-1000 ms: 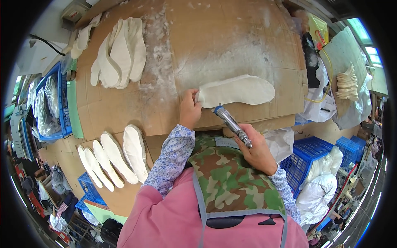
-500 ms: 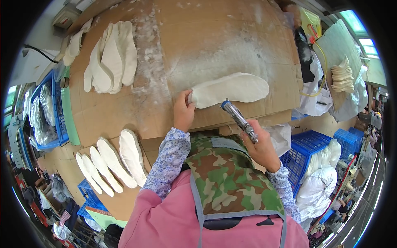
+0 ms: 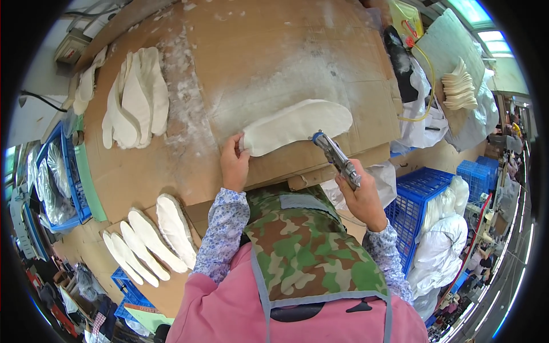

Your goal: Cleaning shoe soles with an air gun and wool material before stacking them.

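Note:
A white fleecy insole [image 3: 291, 127] lies flat across the cardboard-covered table in front of me. My left hand [image 3: 235, 164] pinches its left end between thumb and fingers. In my right hand [image 3: 365, 197] is a silver spray gun [image 3: 338, 156] with a blue ring near its nozzle. Its tip points away from me, close to the insole's near edge toward the right half; whether it touches cannot be seen. At the far left lies a pile of white insoles [image 3: 136, 103]. Several more insoles [image 3: 151, 239] lie in a slanting row at the near left.
Whitish residue marks the cardboard [image 3: 240, 51]. A blue crate [image 3: 416, 197] stands at my right beside white bags [image 3: 440, 257]. Another blue crate [image 3: 67, 171] holds clear bags at the left. A yellow hose [image 3: 430, 86] and a stack of cream pieces [image 3: 459, 86] are at the far right.
The whole view has shifted, so the table and crates appear further left. The spray gun's tip has moved rightward along the insole's near edge. My left hand still holds the insole's left end.

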The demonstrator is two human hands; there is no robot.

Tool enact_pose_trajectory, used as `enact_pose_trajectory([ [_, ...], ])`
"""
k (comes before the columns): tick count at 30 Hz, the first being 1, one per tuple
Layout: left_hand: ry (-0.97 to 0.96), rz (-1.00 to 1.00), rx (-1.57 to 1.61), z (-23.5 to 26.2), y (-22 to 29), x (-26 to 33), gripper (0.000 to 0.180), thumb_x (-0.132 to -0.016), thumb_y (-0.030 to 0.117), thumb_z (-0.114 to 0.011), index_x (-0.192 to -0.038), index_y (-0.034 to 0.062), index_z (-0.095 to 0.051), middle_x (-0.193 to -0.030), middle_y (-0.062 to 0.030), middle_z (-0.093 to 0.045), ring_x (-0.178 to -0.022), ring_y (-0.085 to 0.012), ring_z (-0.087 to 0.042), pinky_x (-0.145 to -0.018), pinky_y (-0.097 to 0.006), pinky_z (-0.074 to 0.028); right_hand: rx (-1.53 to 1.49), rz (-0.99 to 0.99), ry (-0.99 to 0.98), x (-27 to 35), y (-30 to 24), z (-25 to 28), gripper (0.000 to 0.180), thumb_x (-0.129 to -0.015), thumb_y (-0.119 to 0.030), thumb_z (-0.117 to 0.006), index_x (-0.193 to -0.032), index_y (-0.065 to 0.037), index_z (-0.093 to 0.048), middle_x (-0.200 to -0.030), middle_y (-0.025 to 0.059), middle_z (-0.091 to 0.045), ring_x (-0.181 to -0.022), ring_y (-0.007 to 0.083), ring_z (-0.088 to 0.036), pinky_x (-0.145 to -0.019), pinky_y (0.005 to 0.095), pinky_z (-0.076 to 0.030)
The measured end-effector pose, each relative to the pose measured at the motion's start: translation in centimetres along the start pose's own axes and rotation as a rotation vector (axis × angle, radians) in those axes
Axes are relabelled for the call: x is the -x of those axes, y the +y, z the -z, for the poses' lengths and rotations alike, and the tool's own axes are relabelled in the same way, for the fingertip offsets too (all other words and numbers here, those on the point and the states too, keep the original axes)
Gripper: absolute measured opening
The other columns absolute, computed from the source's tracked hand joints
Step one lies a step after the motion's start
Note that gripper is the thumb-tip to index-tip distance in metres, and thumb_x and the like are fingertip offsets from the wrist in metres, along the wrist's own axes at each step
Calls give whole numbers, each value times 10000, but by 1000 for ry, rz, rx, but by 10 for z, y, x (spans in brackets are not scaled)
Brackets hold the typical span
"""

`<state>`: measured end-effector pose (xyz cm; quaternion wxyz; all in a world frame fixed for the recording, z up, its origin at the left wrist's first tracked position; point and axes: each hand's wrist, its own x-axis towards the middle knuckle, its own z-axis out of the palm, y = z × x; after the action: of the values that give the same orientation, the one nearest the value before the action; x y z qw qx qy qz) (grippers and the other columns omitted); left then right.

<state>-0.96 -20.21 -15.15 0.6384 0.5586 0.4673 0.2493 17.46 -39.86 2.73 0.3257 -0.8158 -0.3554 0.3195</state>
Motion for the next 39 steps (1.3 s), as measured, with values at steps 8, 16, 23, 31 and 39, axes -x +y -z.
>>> enact_pose_trajectory([
  [8, -34, 15, 3, -2, 13, 3, 373, -838, -52, -529, -1209, -15, -525, -1032, -85, -586, -875, -142, -578, -704, -263, -529, 18, 12, 86, 2, 13, 12, 263, -856, -43, -591, -1099, -16, -495, -769, 188, -577, -715, 376, -584, -641, 385, -455],
  [16, -46, 46, 45, -1, 13, 2, 388, -840, -41, -516, -1227, -13, -507, -1060, -82, -575, -904, -145, -576, -709, -262, -525, 18, -13, 176, 3, 26, 23, 230, -859, -45, -592, -1060, -3, -488, -727, 203, -561, -667, 379, -574, -596, 383, -439],
  [23, -55, 58, 71, -1, 14, 4, 367, -851, -16, -515, -1218, -3, -510, -1069, -76, -571, -917, -143, -571, -718, -260, -515, 23, 8, 290, 2, 37, 29, 217, -862, -50, -597, -1046, 2, -494, -693, 171, -541, -613, 304, -558, -583, 349, -438],
  [31, -59, 48, 62, 0, 14, 5, 359, -853, -10, -518, -1212, -4, -513, -1062, -71, -573, -928, -139, -567, -740, -256, -507, 2, -43, 318, -3, 51, 29, 221, -858, -42, -600, -1048, 6, -497, -692, 161, -547, -600, 273, -555, -567, 339, -437],
  [39, -51, 44, 59, 2, 20, 6, 359, -854, -10, -530, -1213, -4, -517, -1040, -74, -586, -898, -134, -575, -727, -262, -515, 39, -54, 226, -4, 39, 16, 231, -845, -36, -597, -1051, -5, -497, -724, 197, -574, -685, 370, -592, -609, 384, -451],
])
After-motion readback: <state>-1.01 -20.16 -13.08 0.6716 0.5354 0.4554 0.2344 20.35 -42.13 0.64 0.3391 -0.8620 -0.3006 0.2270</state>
